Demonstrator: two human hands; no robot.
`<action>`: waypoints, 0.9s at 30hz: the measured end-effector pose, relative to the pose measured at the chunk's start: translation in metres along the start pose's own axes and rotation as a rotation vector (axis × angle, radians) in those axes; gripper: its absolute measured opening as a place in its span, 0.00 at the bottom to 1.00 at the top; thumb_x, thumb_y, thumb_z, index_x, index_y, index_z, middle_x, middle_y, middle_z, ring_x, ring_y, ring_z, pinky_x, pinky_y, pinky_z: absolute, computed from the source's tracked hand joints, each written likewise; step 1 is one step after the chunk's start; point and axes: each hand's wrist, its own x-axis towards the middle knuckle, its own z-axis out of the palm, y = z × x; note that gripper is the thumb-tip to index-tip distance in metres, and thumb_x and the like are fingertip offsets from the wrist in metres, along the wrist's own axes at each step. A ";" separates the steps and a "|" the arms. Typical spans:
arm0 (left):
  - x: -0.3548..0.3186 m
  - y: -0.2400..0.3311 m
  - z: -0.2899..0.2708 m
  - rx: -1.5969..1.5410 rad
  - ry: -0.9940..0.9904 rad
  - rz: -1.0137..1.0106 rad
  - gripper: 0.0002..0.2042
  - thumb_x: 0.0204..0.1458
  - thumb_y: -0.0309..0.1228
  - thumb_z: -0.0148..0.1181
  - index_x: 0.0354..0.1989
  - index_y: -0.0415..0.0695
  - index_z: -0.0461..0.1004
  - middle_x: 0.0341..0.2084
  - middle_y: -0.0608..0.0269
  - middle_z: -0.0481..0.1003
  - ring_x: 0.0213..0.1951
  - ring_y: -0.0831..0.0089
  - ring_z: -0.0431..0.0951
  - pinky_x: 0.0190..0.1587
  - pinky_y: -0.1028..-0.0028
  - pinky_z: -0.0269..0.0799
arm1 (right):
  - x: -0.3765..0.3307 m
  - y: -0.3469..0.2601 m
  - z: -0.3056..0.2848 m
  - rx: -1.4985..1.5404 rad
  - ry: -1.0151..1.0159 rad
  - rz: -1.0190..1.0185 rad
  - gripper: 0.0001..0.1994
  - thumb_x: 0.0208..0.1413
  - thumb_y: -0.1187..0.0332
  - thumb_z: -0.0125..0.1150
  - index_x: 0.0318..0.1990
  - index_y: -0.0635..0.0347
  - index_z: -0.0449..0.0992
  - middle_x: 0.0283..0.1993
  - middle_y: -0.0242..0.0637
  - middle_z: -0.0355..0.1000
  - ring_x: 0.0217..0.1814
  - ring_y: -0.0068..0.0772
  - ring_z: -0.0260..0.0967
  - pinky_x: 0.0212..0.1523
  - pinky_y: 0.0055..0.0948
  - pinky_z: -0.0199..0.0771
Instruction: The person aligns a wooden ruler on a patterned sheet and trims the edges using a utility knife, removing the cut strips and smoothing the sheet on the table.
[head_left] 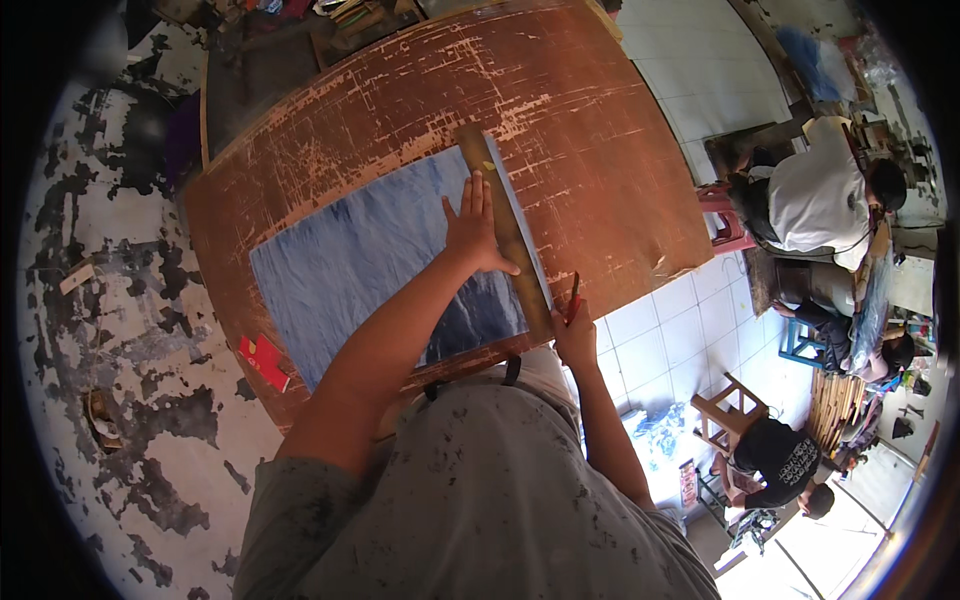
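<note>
A blue sheet with a streaky, marbled pattern [345, 265] lies flat on a scratched brown board [600, 170]. Along its right side runs a long brown straightedge [513, 228], with a narrow pale-blue strip of the sheet showing beyond it. My left hand [472, 236] presses down there, fingers spread, its fingertips and thumb on the straightedge. At the board's near edge, by the straightedge's near end, my right hand [574, 340] is closed around a slim red cutter knife [574, 298] that points up and away from me. Its blade is too small to make out.
A red packet [264, 362] lies at the board's near left corner. Peeling wall [150, 380] runs along the left. To the right are a tiled floor [655, 315], a wooden stool [730, 412], a pink stool [725, 218] and several people working, one in a white shirt [820, 195].
</note>
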 end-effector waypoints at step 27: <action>0.048 -0.050 -0.020 -0.146 0.072 -0.097 0.84 0.24 0.78 0.73 0.79 0.33 0.30 0.80 0.41 0.25 0.81 0.48 0.25 0.75 0.31 0.30 | 0.082 -0.028 -0.020 0.112 -0.231 -0.189 0.18 0.58 0.62 0.71 0.46 0.64 0.71 0.34 0.42 0.74 0.36 0.37 0.76 0.38 0.38 0.77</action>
